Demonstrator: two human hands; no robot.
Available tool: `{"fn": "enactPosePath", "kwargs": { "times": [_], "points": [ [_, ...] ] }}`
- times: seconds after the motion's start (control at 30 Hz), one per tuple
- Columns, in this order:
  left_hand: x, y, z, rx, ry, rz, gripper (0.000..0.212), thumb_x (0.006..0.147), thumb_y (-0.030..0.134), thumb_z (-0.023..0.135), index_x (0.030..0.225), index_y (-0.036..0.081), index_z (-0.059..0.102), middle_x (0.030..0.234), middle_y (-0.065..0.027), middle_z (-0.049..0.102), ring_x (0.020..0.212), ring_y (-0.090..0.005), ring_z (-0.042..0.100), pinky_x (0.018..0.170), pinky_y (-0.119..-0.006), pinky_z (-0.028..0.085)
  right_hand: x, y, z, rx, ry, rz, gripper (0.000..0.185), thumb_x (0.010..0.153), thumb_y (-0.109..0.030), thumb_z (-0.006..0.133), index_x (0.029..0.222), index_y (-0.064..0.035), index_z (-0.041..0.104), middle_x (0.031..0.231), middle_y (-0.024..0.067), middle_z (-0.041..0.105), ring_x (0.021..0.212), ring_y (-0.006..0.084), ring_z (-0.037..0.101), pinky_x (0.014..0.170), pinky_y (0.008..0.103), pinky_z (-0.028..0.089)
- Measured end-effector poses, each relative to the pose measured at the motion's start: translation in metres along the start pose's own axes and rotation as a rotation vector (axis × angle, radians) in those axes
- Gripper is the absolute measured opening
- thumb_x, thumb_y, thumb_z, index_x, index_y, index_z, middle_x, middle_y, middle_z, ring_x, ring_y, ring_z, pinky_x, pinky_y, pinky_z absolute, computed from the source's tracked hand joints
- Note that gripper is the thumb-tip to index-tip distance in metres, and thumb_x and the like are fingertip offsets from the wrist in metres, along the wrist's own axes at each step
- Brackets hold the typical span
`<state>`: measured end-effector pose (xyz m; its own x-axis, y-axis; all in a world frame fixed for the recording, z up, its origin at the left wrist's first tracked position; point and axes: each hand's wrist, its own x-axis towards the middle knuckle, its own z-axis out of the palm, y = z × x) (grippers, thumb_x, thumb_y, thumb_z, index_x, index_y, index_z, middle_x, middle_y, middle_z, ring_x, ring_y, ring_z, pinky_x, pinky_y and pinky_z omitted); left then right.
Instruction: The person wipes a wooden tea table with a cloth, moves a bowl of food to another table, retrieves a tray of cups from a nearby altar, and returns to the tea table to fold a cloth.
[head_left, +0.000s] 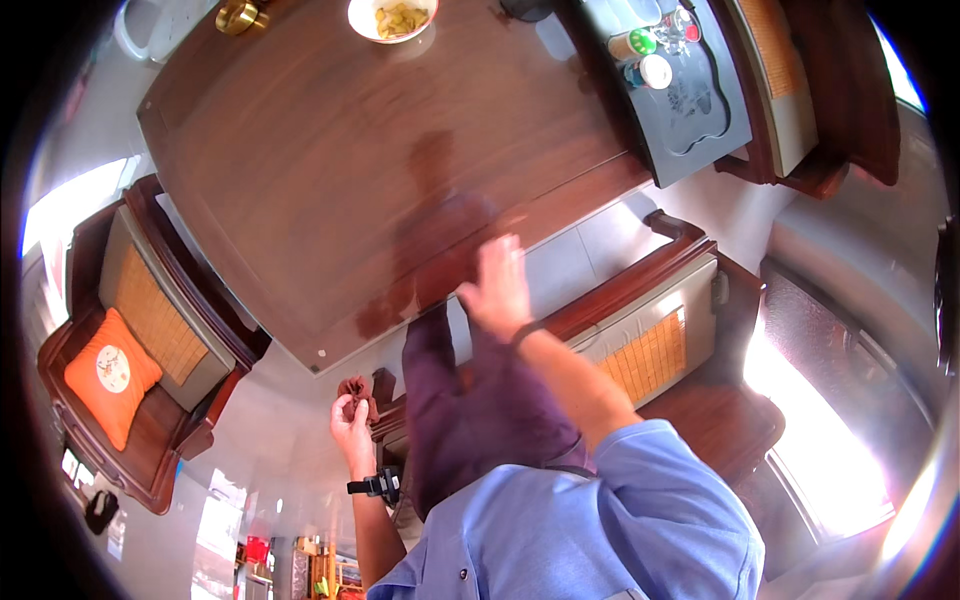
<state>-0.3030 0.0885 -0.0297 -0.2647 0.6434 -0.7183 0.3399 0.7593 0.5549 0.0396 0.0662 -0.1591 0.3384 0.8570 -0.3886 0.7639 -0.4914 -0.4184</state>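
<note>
My left hand (352, 431) grips a crumpled brown cloth (357, 397) between thumb and fingers, just off the near left corner of the wooden table (315, 187). A dark band with a small device sits on that wrist. Over the table's near edge is my right hand (501, 285), slightly blurred, its fingers extended and nothing visible in it. Whether it touches the tabletop I cannot tell. At the table's far side stands a white bowl (361, 21) of yellowish-green pieces, with a brass-coloured round container (236, 16) to its left.
A dark tray (675, 139) with several jars lies at the table's right end. A wooden bench (660, 296) with a woven mat runs along the near side, close to my legs. An armchair (217, 420) with an orange cushion (109, 397) stands at the left.
</note>
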Motion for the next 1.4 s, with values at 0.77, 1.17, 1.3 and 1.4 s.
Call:
{"fn": "enactPosePath", "kwargs": {
  "times": [0.77,1.17,1.3,1.4],
  "points": [
    [-0.037,0.008,0.019,0.070,0.034,0.029,0.026,0.087,0.002,0.072,0.111,0.000,0.062,0.103,-0.0043,0.065,0.098,-0.0134,0.062,0.087,-0.028,0.050,0.278,-0.067,-0.033,-0.028,0.475,-0.032,0.086,0.091,-0.047,0.064,0.151,0.0059,0.033,0.159,0.0338,0.022,0.149,0.0496,0.018,0.122,0.0577,0.017],
    [-0.019,0.043,0.033,-0.174,0.098,0.088,0.025,0.089,0.002,0.071,0.112,0.000,0.061,0.110,-0.0064,0.065,0.104,-0.0170,0.060,0.093,-0.031,0.048,0.163,-0.192,-0.003,-0.013,-0.298,-0.931,0.048,0.091,-0.031,0.064,0.134,-0.0104,0.060,0.152,0.0143,0.044,0.143,0.0332,0.036,0.117,0.0474,0.033],
    [0.034,0.089,0.080,0.413,0.194,0.627,0.035,0.082,0.001,0.075,0.114,0.005,0.061,0.131,-0.0161,0.055,0.114,-0.0351,0.058,0.103,-0.040,0.046,0.103,-0.146,-0.029,1.203,-0.647,-0.103,0.061,0.098,-0.036,0.063,0.148,-0.0053,0.047,0.149,0.0168,0.048,0.137,0.0322,0.045,0.114,0.0419,0.037],
    [0.043,0.133,0.133,0.325,-0.164,0.746,0.062,0.081,0.002,0.075,0.136,0.010,0.050,0.150,-0.0183,0.044,0.133,-0.0397,0.048,0.109,-0.043,0.045,0.071,-0.123,-0.060,1.313,-0.712,0.054,0.059,0.100,-0.030,0.063,0.150,-0.0058,0.043,0.135,0.0106,0.056,0.124,0.0196,0.053,0.102,0.0349,0.046]
  ]
}}
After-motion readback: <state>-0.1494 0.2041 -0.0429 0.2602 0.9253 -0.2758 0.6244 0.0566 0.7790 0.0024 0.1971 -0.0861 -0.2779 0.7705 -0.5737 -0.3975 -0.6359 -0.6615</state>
